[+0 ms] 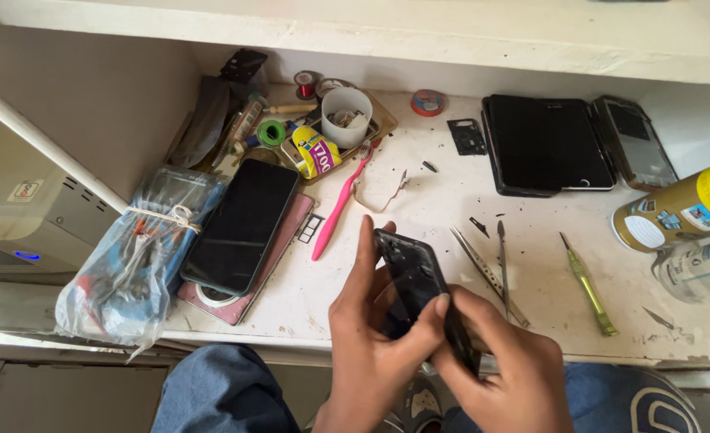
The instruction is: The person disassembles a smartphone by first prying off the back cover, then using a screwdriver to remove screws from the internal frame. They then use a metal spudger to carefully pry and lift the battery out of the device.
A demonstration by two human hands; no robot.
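now both hands: left hand point(369, 337), right hand point(499, 361) grip glossy black phone shell point(419, 289).

Black phone shell point(419, 281) up off the surface, tilted on edge, its open inner side (bare frame, no screen) showing. It sits just left of the tweezers point(487, 274), low end pinched in fingers point(442, 306), top end free.

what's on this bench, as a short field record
setting: white workbench under a shelf
left hand: grip on a black phone shell, fingers behind it
right hand: grip on the shell's lower edge
beside hands: tweezers, green screwdriver
left of hands: pink toothbrush, dark phone, tied plastic bag
back right: black tablets
far right: yellow can
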